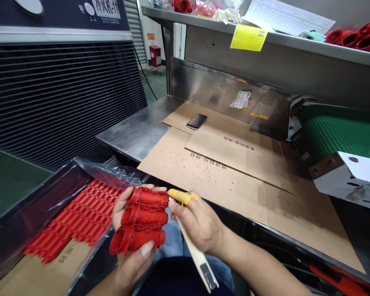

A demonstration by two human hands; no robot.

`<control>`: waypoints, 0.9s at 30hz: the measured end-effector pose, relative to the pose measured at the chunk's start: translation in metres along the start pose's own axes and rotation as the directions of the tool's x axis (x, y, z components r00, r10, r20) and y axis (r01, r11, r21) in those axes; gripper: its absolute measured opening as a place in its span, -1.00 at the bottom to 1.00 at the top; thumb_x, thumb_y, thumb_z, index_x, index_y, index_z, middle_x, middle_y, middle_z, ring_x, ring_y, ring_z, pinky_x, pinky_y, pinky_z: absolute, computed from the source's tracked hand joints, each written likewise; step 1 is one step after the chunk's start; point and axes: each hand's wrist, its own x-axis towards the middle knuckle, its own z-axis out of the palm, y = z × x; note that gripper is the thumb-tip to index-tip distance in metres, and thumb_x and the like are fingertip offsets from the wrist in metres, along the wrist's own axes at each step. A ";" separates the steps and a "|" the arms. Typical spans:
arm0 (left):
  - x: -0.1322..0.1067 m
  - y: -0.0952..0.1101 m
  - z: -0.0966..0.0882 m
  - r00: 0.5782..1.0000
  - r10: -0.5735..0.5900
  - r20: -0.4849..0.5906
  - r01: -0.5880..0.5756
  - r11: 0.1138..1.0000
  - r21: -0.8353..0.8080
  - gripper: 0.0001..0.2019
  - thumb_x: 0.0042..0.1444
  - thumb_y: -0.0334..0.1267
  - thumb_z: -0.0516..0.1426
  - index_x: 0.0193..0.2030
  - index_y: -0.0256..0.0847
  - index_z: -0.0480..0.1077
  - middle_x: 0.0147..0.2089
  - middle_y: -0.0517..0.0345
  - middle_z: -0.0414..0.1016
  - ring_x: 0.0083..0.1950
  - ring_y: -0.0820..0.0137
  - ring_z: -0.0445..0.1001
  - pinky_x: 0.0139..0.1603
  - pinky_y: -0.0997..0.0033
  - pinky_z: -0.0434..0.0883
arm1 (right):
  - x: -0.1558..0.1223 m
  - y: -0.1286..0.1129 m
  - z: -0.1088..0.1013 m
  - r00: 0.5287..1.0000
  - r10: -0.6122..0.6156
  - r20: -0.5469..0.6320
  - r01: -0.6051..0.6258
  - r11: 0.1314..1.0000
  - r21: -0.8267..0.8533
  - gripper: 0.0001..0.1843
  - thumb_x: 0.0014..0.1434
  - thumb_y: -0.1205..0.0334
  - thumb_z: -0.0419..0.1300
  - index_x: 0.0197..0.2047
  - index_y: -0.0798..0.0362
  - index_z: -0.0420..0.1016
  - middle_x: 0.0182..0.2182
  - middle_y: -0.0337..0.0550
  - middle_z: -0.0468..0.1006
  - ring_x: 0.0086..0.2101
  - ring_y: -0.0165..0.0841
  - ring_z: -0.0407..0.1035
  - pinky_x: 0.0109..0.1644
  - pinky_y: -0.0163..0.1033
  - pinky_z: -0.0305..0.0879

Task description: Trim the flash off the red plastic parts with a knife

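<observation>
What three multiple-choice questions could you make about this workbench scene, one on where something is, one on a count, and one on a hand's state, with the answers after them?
1. Where does the smartphone lie?
A. On the flattened cardboard
B. On the upper shelf
C. On the green belt

2. How many joined tubes does the red moulded piece in the left hand have?
A. Two
B. Three
C. Five

3. What is the right hand doing?
A. Resting empty on the cardboard
B. Gripping the smartphone
C. Holding a pale-handled tool

Answers:
1. A, it lies flat on the cardboard.
2. B, three tubes sit side by side.
3. C, the handle runs down from the fingers.
</observation>
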 end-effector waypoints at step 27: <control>0.012 0.000 0.010 0.985 -0.041 -0.165 -0.037 0.896 -0.443 -0.11 -0.10 -0.19 0.33 0.49 -0.09 0.43 0.41 -0.13 0.55 0.52 -0.31 0.41 0.61 -0.30 0.32 | -0.006 -0.016 0.002 0.888 0.452 -0.086 -0.349 0.783 0.516 -0.72 0.39 0.41 0.39 0.14 0.04 0.67 -0.05 -0.01 0.75 -0.04 -0.23 0.65 0.06 -0.17 0.62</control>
